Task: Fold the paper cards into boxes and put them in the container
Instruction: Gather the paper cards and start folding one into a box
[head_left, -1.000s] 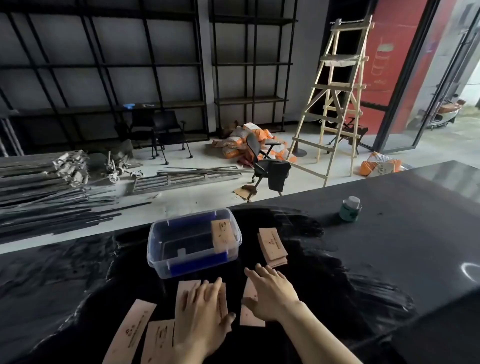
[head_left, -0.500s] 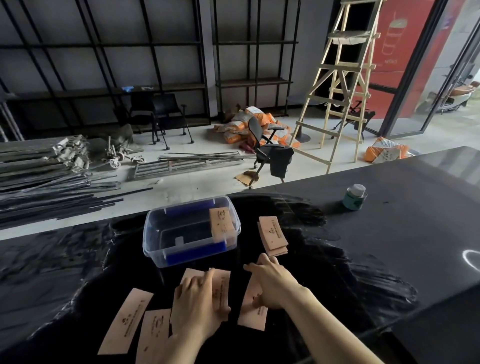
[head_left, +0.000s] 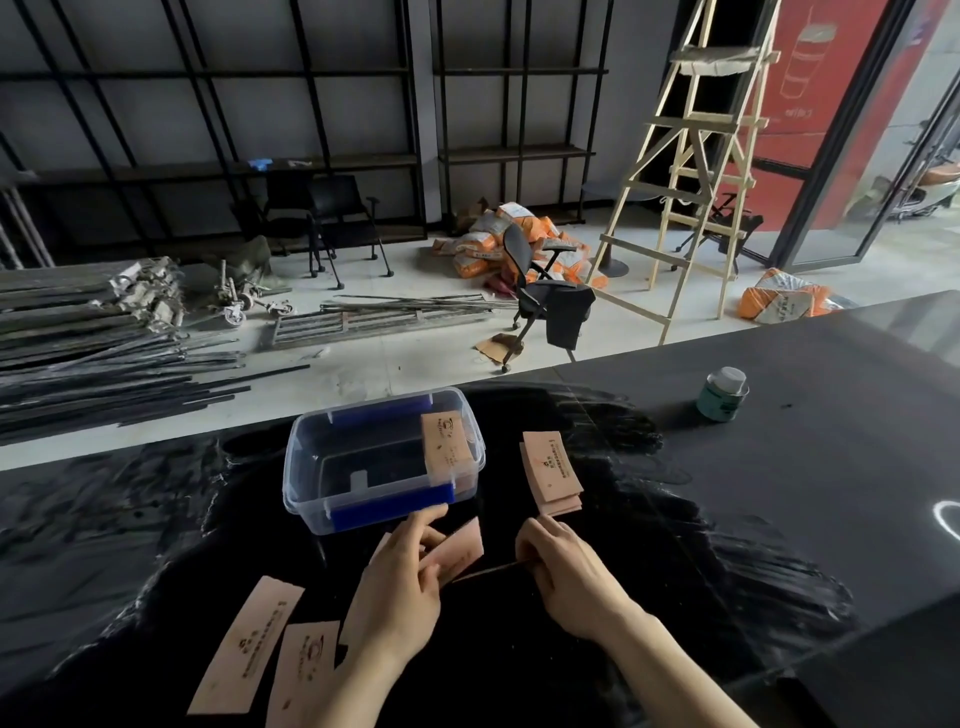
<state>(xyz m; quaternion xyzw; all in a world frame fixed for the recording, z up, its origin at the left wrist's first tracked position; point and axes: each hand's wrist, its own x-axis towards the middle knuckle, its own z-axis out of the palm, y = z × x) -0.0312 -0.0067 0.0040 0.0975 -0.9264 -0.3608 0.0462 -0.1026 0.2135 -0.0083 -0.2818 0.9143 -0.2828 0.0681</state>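
Observation:
A brown paper card (head_left: 457, 551) is lifted off the black table between both hands. My left hand (head_left: 400, 587) pinches its left end and my right hand (head_left: 566, 577) pinches its thin right edge. Just beyond them stands the clear plastic container (head_left: 311, 467) with blue clips, and one folded brown box (head_left: 449, 441) leans at its right end. A small stack of flat cards (head_left: 550, 473) lies to the right of the container. Two more flat cards, a long one (head_left: 244, 644) and a shorter one (head_left: 306, 670), lie near the front left.
A small green can with a white lid (head_left: 722, 395) stands at the back right of the black table (head_left: 779, 493). Past the table's far edge the floor holds metal rods (head_left: 104, 364), an office chair (head_left: 540, 296), orange sacks and a wooden ladder (head_left: 691, 171).
Both hands pressed flat on cards on the table a second ago. Now they have come up holding one card between them, closer to the container.

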